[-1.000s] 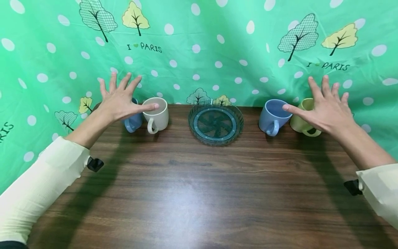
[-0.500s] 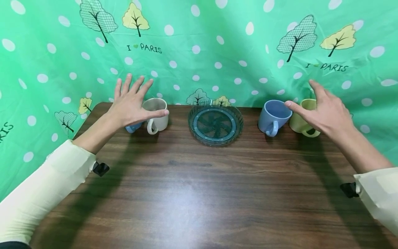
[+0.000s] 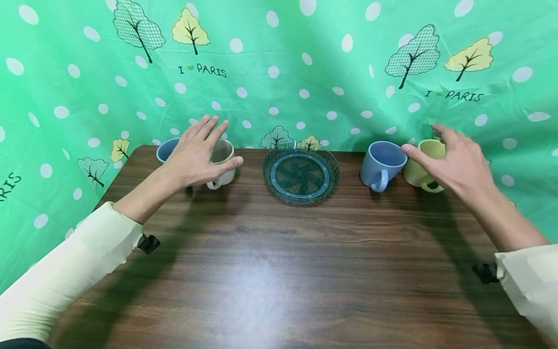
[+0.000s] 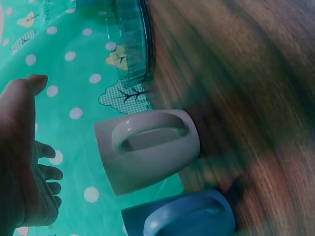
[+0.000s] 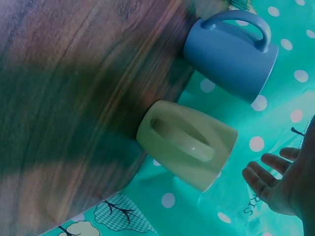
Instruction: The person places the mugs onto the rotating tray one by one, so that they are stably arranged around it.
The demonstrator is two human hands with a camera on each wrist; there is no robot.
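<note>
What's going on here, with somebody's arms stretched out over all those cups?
A person is reaching across a wooden table, but neither hand is holding anything. The left hand hovers by a white mug and a blue mug; the right hand is near a yellow-green mug and a second blue mug. All four mugs stand upright, with a see-through dish between the two pairs.

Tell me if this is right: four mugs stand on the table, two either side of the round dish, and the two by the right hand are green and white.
White is wrong: beside the green mug, near the right hand, stands a blue mug, as the right wrist view shows. The rest holds.
</note>
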